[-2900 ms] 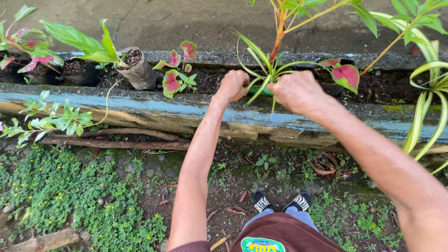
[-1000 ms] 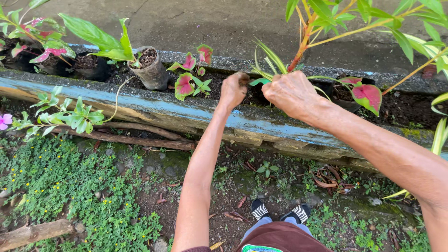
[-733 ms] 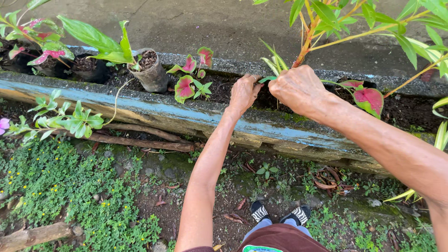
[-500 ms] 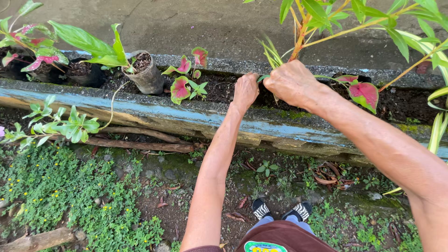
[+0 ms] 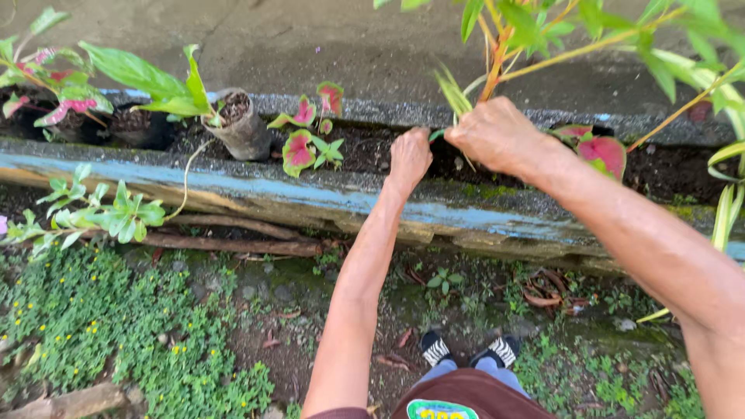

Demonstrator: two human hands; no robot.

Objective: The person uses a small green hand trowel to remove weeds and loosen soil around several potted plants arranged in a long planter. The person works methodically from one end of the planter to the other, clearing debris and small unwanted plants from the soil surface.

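Both my arms reach forward over a long concrete planter with a worn blue edge. My left hand is closed, its fist down at the dark soil. My right hand is closed around the base of a plant with narrow green and yellow leaves. The two hands nearly touch at that plant's base. An orange-stemmed shrub rises just behind my right hand. What my left fist grips is hidden.
Pink and green caladiums grow left and right of my hands. A tilted black nursery bag holds a broad-leaved plant. Low weeds with yellow flowers cover the ground at left. My shoes stand below the planter.
The view has shifted slightly. My hands have stayed at the plant's base, moving closer together, and the narrow leaves now stand more upright between them.
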